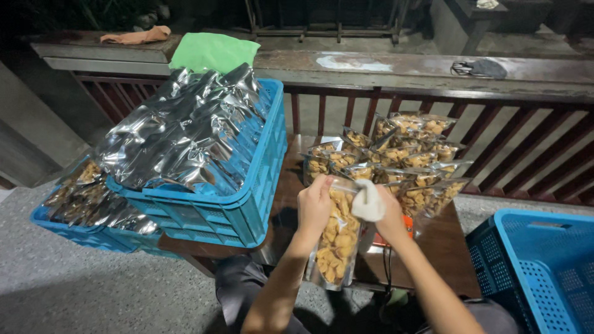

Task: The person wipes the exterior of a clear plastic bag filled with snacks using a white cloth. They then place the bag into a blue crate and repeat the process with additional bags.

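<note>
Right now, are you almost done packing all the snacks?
Not yet. A bunch of filled snack bags already stands on the table. The left hand and right hand hold one filled bag at its top, the right hand also gripping a white cloth. A crate is heaped with silver pouches; whether those are packed I cannot tell.

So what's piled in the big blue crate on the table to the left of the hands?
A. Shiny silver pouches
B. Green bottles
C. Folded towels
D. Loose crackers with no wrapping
A: the blue crate is heaped with shiny silver pouches, while the left hand and right hand hold a clear bag of golden snacks upright beside it.
</note>
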